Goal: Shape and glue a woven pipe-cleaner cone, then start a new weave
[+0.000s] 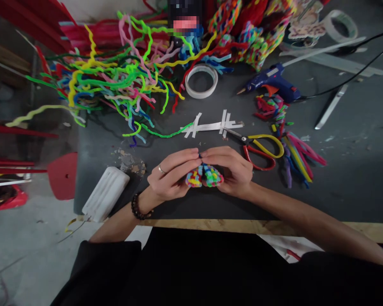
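Note:
My left hand (pixel 170 174) and my right hand (pixel 228 168) meet over the near middle of the dark table (pixel 338 187). Together they pinch a small multicoloured pipe-cleaner piece (pixel 204 176), woven in two rounded lobes. The fingertips of both hands touch at its top. A ring sits on my left hand and a bead bracelet (pixel 139 209) on that wrist. Just beyond my right hand lie yellow-and-red handled scissors (pixel 258 146). A green pipe cleaner (pixel 165 134) taped to white strips (pixel 212 125) lies beyond my hands.
A big tangle of coloured pipe cleaners (pixel 114 80) fills the far left. A tape roll (pixel 201 80), a blue glue gun (pixel 274 83) with cable, finished woven pieces (pixel 251 29), loose pipe cleaners (pixel 296 157) and a white block (pixel 106 193) lie around. The wooden table edge (pixel 242 225) runs near me.

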`<state>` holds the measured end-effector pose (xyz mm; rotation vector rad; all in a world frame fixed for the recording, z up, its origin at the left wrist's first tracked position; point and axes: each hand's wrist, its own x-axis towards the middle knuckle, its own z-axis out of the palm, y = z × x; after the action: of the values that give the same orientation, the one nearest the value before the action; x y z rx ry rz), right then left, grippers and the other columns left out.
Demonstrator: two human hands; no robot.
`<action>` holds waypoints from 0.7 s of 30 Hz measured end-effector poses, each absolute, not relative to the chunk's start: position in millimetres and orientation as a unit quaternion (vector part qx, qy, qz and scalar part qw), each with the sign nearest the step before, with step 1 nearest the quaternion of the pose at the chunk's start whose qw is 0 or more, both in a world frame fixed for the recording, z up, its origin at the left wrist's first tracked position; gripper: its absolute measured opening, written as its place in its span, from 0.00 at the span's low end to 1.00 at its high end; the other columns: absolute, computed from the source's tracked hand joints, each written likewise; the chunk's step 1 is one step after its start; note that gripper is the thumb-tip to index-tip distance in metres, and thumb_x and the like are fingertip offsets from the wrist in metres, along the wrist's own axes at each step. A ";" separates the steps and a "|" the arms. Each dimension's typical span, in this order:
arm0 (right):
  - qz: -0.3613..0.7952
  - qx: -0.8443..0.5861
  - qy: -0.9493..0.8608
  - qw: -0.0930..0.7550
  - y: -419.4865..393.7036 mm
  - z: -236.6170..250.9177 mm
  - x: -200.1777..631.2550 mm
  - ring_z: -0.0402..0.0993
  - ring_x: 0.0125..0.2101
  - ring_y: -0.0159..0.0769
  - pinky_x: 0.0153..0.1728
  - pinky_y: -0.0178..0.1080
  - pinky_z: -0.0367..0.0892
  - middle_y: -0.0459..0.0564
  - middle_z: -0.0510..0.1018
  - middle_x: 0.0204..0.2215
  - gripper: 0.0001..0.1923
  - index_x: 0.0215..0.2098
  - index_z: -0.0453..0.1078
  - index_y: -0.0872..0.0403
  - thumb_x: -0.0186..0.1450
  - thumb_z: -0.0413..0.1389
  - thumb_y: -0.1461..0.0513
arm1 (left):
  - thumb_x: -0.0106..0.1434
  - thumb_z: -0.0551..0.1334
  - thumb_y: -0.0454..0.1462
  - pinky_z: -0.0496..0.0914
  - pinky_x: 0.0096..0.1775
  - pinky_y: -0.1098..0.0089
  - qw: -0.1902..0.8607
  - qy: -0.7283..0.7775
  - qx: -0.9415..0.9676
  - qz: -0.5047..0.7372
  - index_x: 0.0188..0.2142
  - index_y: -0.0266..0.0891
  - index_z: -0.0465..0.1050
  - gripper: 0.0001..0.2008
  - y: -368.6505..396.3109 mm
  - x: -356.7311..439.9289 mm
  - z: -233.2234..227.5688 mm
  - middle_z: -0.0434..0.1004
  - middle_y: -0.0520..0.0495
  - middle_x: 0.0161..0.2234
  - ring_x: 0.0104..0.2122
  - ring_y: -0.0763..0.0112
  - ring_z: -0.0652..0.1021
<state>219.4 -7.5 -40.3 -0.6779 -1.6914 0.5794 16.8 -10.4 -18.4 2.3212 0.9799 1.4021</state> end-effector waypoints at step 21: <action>0.473 -0.414 -0.617 0.474 -1.9 -47.5 217.2 0.84 0.44 0.38 0.50 0.43 0.81 0.50 0.85 0.47 0.25 0.56 0.74 0.51 0.62 0.70 0.59 | 0.65 0.73 0.48 0.81 0.51 0.65 0.473 0.493 0.598 0.419 0.52 0.39 0.79 0.21 -5.1 12.9 -30.9 0.85 0.42 0.47 0.46 0.64 0.85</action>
<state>217.2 -1.9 -47.5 -1.0129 -1.5084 1.1569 12.9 -5.1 -30.9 1.4640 1.2066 1.0266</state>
